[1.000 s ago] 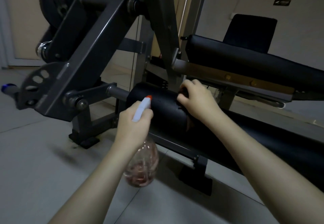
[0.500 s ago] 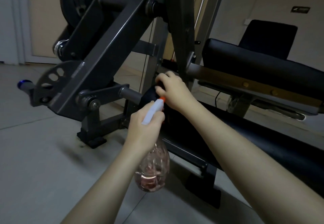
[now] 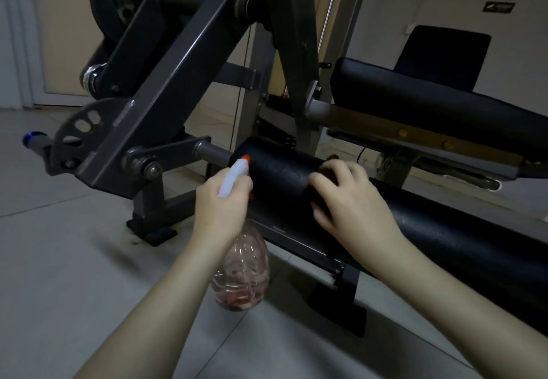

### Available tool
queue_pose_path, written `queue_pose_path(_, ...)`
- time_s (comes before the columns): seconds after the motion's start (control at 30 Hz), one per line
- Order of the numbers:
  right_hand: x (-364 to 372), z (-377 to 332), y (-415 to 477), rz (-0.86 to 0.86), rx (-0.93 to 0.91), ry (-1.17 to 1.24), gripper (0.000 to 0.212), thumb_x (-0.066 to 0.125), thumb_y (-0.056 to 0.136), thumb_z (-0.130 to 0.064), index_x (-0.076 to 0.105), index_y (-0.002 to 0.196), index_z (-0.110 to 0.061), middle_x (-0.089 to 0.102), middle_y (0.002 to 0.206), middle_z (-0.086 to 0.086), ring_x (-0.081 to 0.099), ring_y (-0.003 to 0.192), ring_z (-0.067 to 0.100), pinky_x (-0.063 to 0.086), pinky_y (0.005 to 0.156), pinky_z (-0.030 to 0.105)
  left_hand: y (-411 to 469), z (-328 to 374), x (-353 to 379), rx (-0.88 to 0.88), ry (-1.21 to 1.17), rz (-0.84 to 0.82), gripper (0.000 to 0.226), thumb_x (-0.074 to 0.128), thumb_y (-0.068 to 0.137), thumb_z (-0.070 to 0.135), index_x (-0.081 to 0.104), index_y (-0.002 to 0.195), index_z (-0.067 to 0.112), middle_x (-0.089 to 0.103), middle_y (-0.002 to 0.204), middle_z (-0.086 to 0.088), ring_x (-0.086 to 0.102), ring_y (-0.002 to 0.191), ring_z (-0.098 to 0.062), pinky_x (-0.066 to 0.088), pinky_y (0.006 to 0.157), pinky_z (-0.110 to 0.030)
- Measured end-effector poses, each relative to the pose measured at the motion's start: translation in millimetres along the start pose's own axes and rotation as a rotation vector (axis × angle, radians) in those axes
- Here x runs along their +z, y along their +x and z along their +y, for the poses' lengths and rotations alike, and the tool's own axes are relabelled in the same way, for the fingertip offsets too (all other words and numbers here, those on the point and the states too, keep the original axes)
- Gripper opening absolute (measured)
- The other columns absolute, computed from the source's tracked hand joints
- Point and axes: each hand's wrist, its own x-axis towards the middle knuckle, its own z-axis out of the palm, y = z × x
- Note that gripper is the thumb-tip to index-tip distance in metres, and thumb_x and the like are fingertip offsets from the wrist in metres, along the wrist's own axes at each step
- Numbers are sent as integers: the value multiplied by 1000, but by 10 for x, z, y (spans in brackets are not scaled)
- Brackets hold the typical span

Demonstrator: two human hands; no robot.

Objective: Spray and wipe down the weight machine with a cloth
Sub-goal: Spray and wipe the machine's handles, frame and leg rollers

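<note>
The weight machine has a grey steel frame [image 3: 178, 61] and a black foam roller pad [image 3: 278, 171] on a horizontal bar. My right hand [image 3: 353, 203] rests on top of the roller's right part, fingers curled over a dark cloth [image 3: 329, 172] that is hard to tell from the black pad. My left hand [image 3: 219, 209] grips the neck of a clear spray bottle [image 3: 241, 278] holding a little pinkish liquid. The bottle's white head and orange nozzle sit right at the roller's left end.
A long black pad [image 3: 459, 239] runs to the right under my right forearm, and a black bench cushion [image 3: 430, 103] sits above it. A weight plate [image 3: 118, 8] hangs at top left. The machine's feet stand on a grey tiled floor [image 3: 74, 260]. A black chair back [image 3: 441, 52] stands behind.
My right hand slid left to the roller's left end, then back right along its top. The left hand kept hold of the bottle beside the roller.
</note>
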Motion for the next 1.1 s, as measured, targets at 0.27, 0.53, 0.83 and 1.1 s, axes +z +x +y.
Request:
queue_pose_path(0.27,62,108,339,-36,210,114,35,56,89,-33,51,119,-16,47,121,12,48,107,36,45,80,40,-87,117,28,22,20,-45,31,50,96,19,54,72,39,56,80,14,52,75,2,40,73,-13)
queue_pose_path(0.53,19,553,592,-184,427,442,26,54,91,-33,57,112,-18,58,114,9,54,105,26,45,86,36,-127,196,42,1,-2,-71,32,51,96,23,50,67,37,56,80,8,51,74,-1,41,74,-20)
queue_pose_path(0.83,-216,304,-118,-68,332,167,39,53,91,-29,45,129,-19,40,132,8,39,121,29,40,95,37,-122,206,63,-9,40,-110,31,50,96,23,48,68,36,50,74,16,47,67,5,35,66,-8)
queue_pose_path(1.1,230,-124,751,-36,37,227,39,49,94,-27,46,131,-16,38,136,8,34,127,30,36,99,36,-115,43,52,1,9,-88,28,52,91,25,48,69,41,49,74,17,46,71,1,36,68,-17)
